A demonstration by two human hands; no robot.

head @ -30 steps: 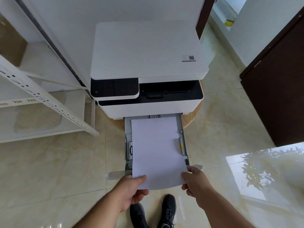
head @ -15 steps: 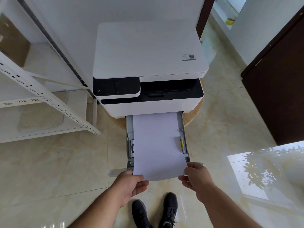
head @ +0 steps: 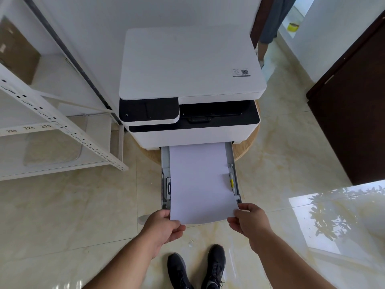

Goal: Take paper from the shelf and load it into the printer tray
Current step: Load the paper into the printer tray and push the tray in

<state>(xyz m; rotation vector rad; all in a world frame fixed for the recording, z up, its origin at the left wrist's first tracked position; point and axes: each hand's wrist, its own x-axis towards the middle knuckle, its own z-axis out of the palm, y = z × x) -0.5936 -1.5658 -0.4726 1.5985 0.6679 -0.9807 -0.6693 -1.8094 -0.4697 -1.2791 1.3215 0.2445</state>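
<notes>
both hands, left hand and right hand, pinch the near corners of the paper stack, low centre of the frame. its right edge rides over the yellow-tabbed side guide of the printer tray. pushed like that, it could buckle or seat crooked.

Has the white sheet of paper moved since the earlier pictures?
Yes. The white sheet of paper slid further into the grey pull-out tray, toward the white printer.

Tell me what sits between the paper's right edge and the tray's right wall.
In the head view, a grey side guide with a yellow tab stands between the paper and the tray's right wall; the paper's edge overlaps it slightly.
</notes>
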